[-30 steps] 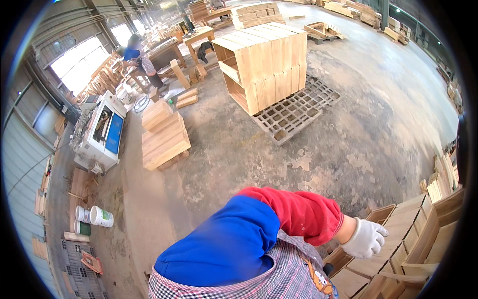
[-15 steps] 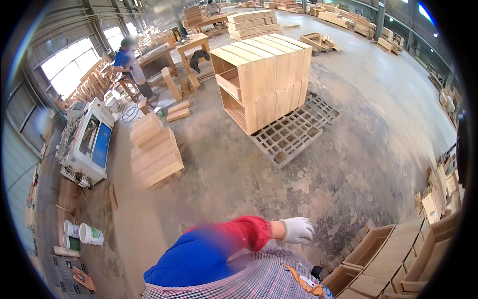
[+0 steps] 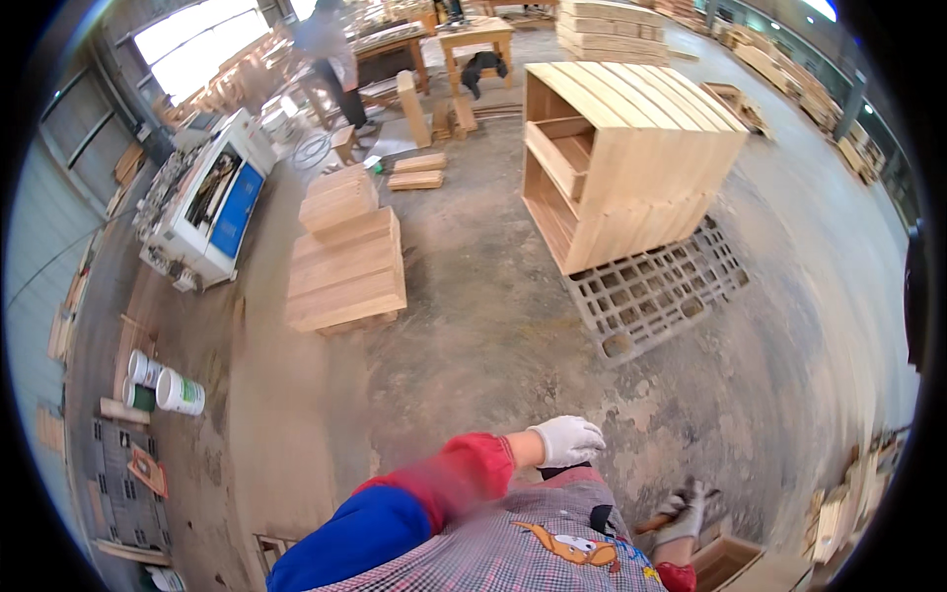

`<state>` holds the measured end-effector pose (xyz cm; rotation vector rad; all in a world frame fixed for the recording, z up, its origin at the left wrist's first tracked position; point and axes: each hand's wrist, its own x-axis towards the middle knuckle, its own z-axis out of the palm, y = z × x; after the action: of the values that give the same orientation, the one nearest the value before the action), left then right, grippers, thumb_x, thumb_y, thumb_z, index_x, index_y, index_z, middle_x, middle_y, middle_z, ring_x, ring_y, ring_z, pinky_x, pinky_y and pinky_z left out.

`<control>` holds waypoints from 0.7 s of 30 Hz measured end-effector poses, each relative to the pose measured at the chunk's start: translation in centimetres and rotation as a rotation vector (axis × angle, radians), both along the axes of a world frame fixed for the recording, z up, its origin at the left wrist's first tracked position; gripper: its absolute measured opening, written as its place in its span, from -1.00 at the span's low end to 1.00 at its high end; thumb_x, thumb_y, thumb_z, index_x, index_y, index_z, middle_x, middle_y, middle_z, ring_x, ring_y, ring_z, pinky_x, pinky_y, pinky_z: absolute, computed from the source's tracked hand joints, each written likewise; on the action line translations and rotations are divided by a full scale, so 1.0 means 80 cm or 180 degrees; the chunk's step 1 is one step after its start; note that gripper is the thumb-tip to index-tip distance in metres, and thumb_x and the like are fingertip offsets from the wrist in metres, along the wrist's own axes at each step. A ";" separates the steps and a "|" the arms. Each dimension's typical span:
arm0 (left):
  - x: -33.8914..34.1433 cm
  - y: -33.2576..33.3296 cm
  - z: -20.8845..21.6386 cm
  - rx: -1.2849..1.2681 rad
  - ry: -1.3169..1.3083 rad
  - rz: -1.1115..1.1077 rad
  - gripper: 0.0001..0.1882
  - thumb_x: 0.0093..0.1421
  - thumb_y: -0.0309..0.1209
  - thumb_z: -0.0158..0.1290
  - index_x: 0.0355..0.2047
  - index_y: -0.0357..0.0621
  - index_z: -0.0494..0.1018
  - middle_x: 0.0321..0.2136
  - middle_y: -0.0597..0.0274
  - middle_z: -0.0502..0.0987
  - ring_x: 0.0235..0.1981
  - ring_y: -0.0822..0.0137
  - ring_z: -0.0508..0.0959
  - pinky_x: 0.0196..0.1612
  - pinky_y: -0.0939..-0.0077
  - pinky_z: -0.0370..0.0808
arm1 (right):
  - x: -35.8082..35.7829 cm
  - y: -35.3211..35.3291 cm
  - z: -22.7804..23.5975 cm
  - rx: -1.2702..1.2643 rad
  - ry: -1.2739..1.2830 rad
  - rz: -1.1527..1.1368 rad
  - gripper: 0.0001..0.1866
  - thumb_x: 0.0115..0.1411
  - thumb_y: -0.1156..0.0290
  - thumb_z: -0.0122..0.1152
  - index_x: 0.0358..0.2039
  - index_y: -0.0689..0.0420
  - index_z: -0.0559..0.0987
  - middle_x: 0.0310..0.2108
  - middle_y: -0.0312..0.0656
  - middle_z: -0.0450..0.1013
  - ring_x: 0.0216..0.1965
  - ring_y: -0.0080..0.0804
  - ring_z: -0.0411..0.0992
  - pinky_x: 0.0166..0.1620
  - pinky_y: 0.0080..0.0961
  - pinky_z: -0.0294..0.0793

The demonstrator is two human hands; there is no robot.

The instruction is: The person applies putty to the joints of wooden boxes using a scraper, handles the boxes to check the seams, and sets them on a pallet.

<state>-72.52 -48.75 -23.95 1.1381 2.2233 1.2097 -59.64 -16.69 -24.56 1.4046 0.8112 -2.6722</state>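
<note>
My left hand [image 3: 568, 441], in a white glove, hangs in front of my checked apron [image 3: 513, 538]. Its fingers are loosely bent, with nothing seen in them. Lower down on the right is my right hand [image 3: 683, 513] in a soiled, greyish glove. It is closed on a tool with a brown wooden handle [image 3: 651, 524]; the tool's other end is hard to make out. Just below that hand stands an open wooden drawer box [image 3: 728, 560]. Ahead to the right, a wooden cabinet [image 3: 641, 173] with a drawer in its open front rests on a grey plastic pallet [image 3: 617, 345].
Stacked wooden panels [image 3: 347, 271] stand on the floor ahead left, with short boards [image 3: 416, 181] beyond them. A white and blue machine [image 3: 212, 212] and white buckets [image 3: 180, 392] line the left. Another person [image 3: 330, 59] stands by the far workbenches. Wood pieces [image 3: 838, 518] lie right.
My view has turned, so the cabinet and panels sit farther right and the drawer boxes at lower right have mostly left view. My right hand has come into view with the wooden-handled tool.
</note>
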 end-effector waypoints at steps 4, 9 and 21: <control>-0.068 -0.086 -0.053 -0.0250 -0.0602 0.0855 -0.68 0.18 -0.27 -0.04 -0.14 -0.18 0.47 -0.10 0.01 0.47 -0.03 0.05 0.43 0.06 0.32 0.33 | -0.143 -0.097 -0.054 0.0227 -0.0281 0.1695 -0.79 0.15 0.26 0.18 -0.18 -0.14 0.47 -0.50 -0.34 0.40 -0.67 -0.56 0.26 -0.71 -0.63 0.15; -0.062 -0.267 -0.124 -0.0744 -0.2001 0.3712 -0.57 0.18 -0.14 -0.03 -0.07 -0.18 0.45 -0.09 0.05 0.51 -0.07 0.10 0.48 -0.01 0.37 0.38 | -0.321 -0.188 -0.016 -0.0361 -0.0100 0.2672 -0.73 0.22 0.40 0.06 -0.05 -0.05 0.41 -0.48 -0.22 0.42 -0.60 -0.41 0.36 -0.61 -0.47 0.37; 0.130 -0.429 -0.306 -0.2051 -0.5193 0.3947 -0.60 0.18 -0.10 -0.10 -0.10 -0.01 0.50 -0.16 0.06 0.54 -0.19 0.12 0.54 -0.18 0.22 0.44 | -0.724 -0.390 -0.006 0.0428 -0.0017 0.3581 -0.76 0.17 0.45 0.11 -0.13 0.05 0.42 -0.49 -0.17 0.44 -0.62 -0.37 0.40 -0.62 -0.48 0.37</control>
<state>-62.12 -83.06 -48.43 -1.3093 1.3811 0.8657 -117.54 -47.92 -25.01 0.6063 1.2770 -1.7421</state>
